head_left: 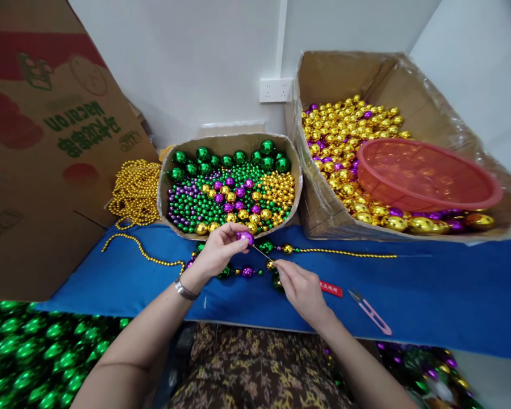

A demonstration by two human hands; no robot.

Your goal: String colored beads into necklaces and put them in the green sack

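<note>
My left hand (217,248) pinches a shiny purple bead (246,237) over the front rim of the bead box. A thin straight needle or wire (263,252) runs from that bead down to my right hand (302,288), whose fingers are closed on it. Under and between my hands lies a strand of large green, purple and gold beads, with a purple bead (247,272) showing in its lower row. Small gold bead chain (349,253) extends to the right from the strand and ends in a thin thread or wire. Another gold chain (147,255) trails left.
A cut-down carton (300,196) holds sorted green, purple and gold beads. Right of it stands a larger carton (319,210) of gold and purple beads with a red basket (426,201). Pink thread snips (372,314) and a red label (331,288) lie on the blue cloth (443,307).
</note>
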